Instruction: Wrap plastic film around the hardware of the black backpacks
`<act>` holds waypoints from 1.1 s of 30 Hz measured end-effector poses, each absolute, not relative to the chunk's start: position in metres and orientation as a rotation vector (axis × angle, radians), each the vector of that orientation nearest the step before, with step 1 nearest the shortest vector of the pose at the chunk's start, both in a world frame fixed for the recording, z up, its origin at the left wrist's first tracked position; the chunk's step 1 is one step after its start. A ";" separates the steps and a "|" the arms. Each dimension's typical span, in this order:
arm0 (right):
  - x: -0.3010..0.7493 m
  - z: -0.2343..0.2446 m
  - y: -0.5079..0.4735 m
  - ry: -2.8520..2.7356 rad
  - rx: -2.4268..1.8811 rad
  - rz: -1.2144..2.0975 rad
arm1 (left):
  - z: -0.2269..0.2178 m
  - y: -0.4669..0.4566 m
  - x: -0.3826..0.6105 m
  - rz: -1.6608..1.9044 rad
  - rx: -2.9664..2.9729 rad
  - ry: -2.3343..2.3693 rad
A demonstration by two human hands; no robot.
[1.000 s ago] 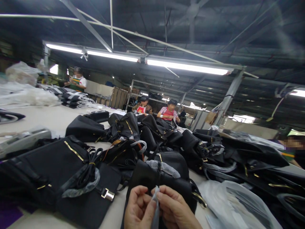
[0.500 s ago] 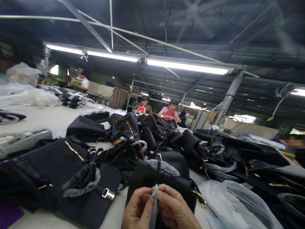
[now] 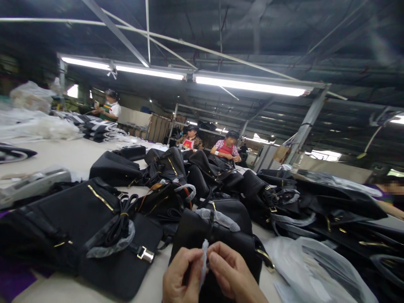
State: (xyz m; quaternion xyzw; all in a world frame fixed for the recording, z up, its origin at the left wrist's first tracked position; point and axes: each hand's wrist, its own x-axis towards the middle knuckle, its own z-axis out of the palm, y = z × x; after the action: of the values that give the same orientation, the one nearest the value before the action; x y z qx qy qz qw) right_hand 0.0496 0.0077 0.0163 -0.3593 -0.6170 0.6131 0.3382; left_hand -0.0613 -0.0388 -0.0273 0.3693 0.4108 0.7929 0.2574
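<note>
At the bottom centre my left hand (image 3: pixel 181 280) and my right hand (image 3: pixel 232 275) are closed together, both pinching a thin strip of clear plastic wrap (image 3: pixel 203 261) that stands up between the thumbs. Right behind the hands stands a black handbag (image 3: pixel 217 237) whose top handle is wrapped in clear plastic. A larger black bag (image 3: pixel 78 223) with a gold bar, a coiled strap and a silver buckle lies flat to the left.
Many more black bags (image 3: pixel 284 202) are piled over the long pale table (image 3: pixel 63 155). Clear plastic sheets (image 3: pixel 312 269) lie at the right. Three people (image 3: pixel 225 149) work at the far end, and another person's arm (image 3: pixel 388 206) shows at the right edge.
My hands have stayed pinched on the plastic strip, shifting it slightly. The view has tipped a little, nothing else moved.
</note>
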 end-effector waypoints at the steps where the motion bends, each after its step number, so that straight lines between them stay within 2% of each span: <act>1: 0.051 0.015 0.008 -1.637 -0.952 1.564 | -0.028 -0.039 -0.061 2.161 1.019 1.131; 8: 0.056 0.016 0.012 -1.743 -0.992 1.424 | -0.027 -0.039 -0.063 2.113 1.014 1.174; 15: 0.049 0.020 0.008 -1.736 -0.880 1.342 | -0.026 -0.037 -0.063 1.904 0.609 0.821; 24: 0.038 0.012 0.011 -1.608 -0.951 1.312 | -0.029 -0.032 -0.068 1.836 0.664 0.867; 29: 0.037 0.015 0.009 -1.656 -0.968 1.375 | -0.040 -0.025 -0.066 1.885 0.665 0.837; 33: 0.043 0.021 0.006 -1.541 -1.048 1.663 | -0.044 -0.027 -0.065 1.901 0.684 0.857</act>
State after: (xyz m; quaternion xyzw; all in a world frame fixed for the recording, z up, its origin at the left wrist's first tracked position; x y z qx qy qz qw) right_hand 0.0426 0.0065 0.0206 -0.3980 -0.5854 0.6316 0.3162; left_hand -0.0650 -0.0266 -0.0438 0.2773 0.3477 0.7709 0.4559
